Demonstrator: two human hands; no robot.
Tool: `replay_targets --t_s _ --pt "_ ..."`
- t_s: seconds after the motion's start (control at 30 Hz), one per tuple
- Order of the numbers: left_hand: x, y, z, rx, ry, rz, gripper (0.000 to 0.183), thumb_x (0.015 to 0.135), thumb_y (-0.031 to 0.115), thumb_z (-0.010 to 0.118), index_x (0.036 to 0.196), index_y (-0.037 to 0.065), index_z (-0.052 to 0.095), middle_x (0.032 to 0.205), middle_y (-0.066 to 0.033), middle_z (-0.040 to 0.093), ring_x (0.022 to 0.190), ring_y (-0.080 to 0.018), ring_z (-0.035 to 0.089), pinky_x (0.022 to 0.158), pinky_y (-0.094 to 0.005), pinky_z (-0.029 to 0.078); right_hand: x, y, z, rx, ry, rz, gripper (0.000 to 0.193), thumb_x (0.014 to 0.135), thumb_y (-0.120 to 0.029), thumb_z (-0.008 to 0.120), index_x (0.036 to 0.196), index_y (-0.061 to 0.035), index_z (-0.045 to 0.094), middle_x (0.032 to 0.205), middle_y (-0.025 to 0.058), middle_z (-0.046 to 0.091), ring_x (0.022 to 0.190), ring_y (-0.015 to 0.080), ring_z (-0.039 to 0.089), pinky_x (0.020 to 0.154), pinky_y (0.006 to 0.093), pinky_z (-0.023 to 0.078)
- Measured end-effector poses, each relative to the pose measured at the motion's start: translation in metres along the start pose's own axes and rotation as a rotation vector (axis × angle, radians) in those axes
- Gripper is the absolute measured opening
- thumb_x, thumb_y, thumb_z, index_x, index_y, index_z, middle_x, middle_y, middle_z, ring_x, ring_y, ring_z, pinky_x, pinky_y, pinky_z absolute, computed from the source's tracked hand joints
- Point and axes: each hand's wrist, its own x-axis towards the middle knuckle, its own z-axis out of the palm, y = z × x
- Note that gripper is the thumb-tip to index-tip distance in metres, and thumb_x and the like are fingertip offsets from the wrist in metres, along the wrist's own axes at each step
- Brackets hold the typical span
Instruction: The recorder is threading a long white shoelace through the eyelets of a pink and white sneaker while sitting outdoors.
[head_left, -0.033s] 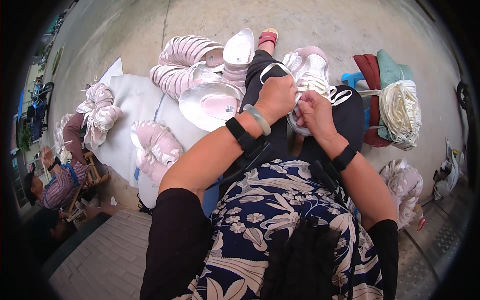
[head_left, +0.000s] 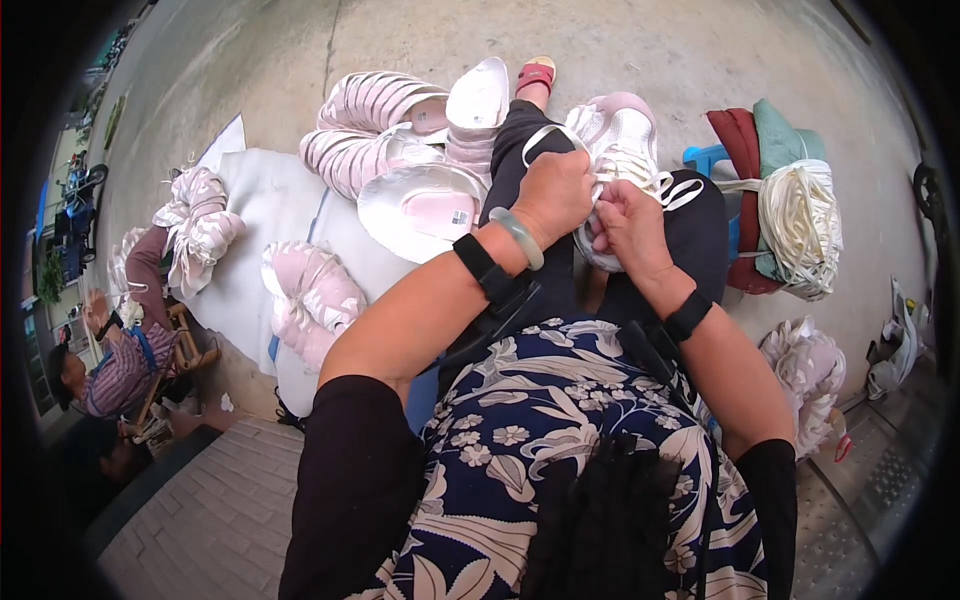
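A pale pink and white shoe upper [head_left: 620, 128] lies over my dark-trousered legs, toe pointing away from me. White shoelace [head_left: 628, 168] is threaded across its front, with loose loops standing out on both sides. My left hand [head_left: 556, 196] is closed at the left side of the lacing, and a lace loop rises from beside its fingers. Close by on the right, my right hand [head_left: 634, 226] pinches lace near the shoe's opening, thumb and fingers together. The fingers hide part of the opening and the exact grip on the lace.
Nested rows of pink and white shoe uppers [head_left: 345, 160] lie at left on a pale sheet [head_left: 265, 190]. A tied bundle [head_left: 312, 300] lies nearer. At right, a hank of white laces [head_left: 800, 225] hangs beside red and green cloth [head_left: 775, 140]. Another person [head_left: 125, 365] sits far left.
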Motion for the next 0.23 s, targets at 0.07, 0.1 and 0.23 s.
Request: replay_targets --t_s 0.07,0.1,0.23 --pt "0.0 0.002 0.001 0.113 0.106 0.188 0.017 0.076 0.011 0.058 0.065 -0.002 0.056 0.058 -0.0181 0.058 0.047 -0.0283 0.059 0.048 -0.0367 0.047 0.002 0.006 0.002 0.057 0.002 0.009 0.006 0.084 0.001 0.048 0.088 0.0006 0.053 0.059 0.0041 0.054 0.042 0.0102 0.051 0.038 0.0235 0.041" --pt "0.001 0.004 0.0 0.078 0.036 0.062 0.017 0.075 0.012 0.059 0.065 -0.002 0.057 0.061 -0.0201 0.057 0.054 -0.0327 0.059 0.053 -0.039 0.047 0.002 0.008 0.001 0.115 0.005 0.017 0.007 0.084 0.001 0.049 0.09 0.0001 0.053 0.06 0.0039 0.054 0.042 0.0098 0.051 0.037 0.023 0.04" --pt "-0.004 0.009 0.003 0.133 0.032 -0.052 0.019 0.074 0.016 0.06 0.065 -0.001 0.06 0.065 -0.0216 0.058 0.067 -0.0386 0.059 0.06 -0.0429 0.047 -0.003 0.002 0.004 0.139 0.015 0.057 0.008 0.084 0.001 0.049 0.09 -0.0014 0.054 0.061 0.0042 0.054 0.042 0.0101 0.051 0.038 0.0229 0.041"
